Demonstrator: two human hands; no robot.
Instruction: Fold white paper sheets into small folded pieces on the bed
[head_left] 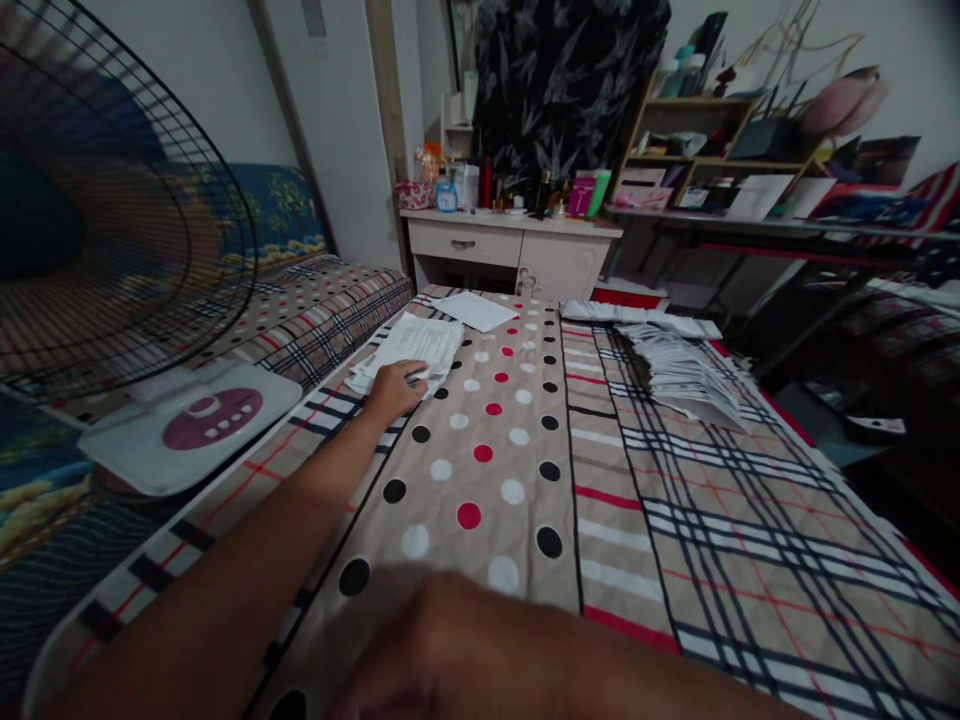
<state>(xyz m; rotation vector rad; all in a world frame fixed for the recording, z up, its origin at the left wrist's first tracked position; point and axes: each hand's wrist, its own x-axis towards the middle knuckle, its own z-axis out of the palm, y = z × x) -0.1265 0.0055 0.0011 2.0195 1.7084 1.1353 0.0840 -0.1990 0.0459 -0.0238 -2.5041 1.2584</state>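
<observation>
A stack of printed white papers lies on the patterned cloth to the left. My left hand reaches to the stack's near edge, palm down, with its fingers apart and touching the papers. No sheet is visibly lifted. Just behind that stack lies a white sheet. Close to the camera, at the bottom edge, my right hand hovers over the cloth. Motion smears it, and its fingers are mostly hidden, so what it holds, if anything, does not show.
A fanned pile of papers lies at the right, near a long folded white bundle. A fan and a white panel with a purple oval stand at left. Beyond is a white dresser crowded with bottles.
</observation>
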